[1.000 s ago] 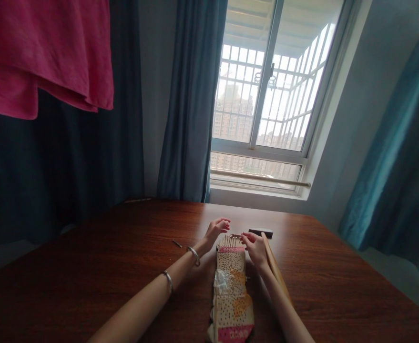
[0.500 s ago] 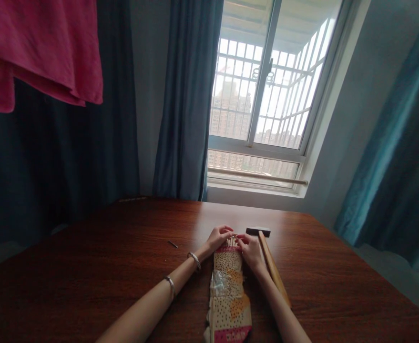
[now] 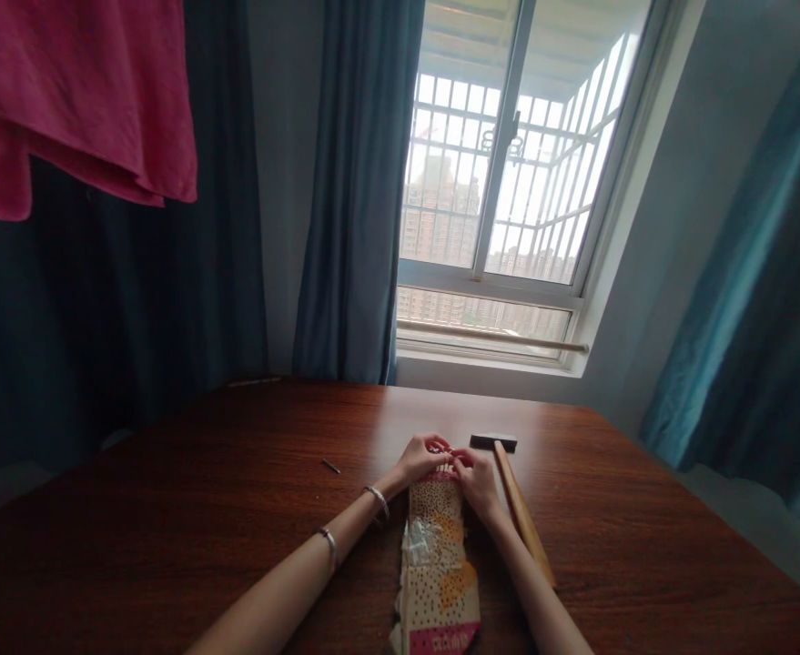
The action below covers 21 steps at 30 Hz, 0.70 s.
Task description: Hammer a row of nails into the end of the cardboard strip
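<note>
The dotted, ragged-edged board [image 3: 439, 546] lies centre-near with thin nails [image 3: 444, 468] upright at its far end, where my left hand [image 3: 422, 457] has just closed in beside my right hand [image 3: 476, 479], so both seem to share one spot, fingers curled on what I cannot tell, left of the smooth wooden-handled hammer [image 3: 522, 514].

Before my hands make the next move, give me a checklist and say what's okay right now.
1. Block lying on the table: ok.
2. Left hand and right hand both at the block's far end: ok.
3. Nails standing at that end: ok, though partly hidden.
4. Whether either hand grips a nail: cannot tell.
5. Hammer out of both hands: ok, lying to the right.
6. Small metal pieces all beside the block: not ok, one thin piece lies apart on the left.
</note>
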Tool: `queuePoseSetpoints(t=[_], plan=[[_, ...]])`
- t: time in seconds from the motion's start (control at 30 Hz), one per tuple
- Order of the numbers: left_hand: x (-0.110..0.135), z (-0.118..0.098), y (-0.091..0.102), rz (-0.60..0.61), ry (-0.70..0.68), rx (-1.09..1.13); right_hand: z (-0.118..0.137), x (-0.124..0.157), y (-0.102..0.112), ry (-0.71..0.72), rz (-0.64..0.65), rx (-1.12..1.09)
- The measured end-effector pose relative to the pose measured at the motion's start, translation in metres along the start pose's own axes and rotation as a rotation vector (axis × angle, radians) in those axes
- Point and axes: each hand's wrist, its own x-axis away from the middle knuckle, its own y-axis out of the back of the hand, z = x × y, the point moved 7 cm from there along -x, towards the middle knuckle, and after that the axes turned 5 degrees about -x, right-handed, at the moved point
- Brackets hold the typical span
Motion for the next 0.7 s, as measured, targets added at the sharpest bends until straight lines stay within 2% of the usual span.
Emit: queuePoseSetpoints(t=[0.2, 0.47, 0.7], plan=[[0.0038, -0.0099, -0.0006, 0.045, -0.036, -0.028, -0.0054, 0.0013, -0.0029, 0.022, 0.014, -0.017], [0.0043, -0.0074, -0.0015, 0.053, -0.05, -0.022, -0.0054, 0.0017, -0.0013, 0.009, 0.008, -0.001], [0.0049, -0.0058, 0.0, 0.053, -0.004, -0.027, 0.0, 0.0043, 0.0001, 0.002, 0.0, -0.002]])
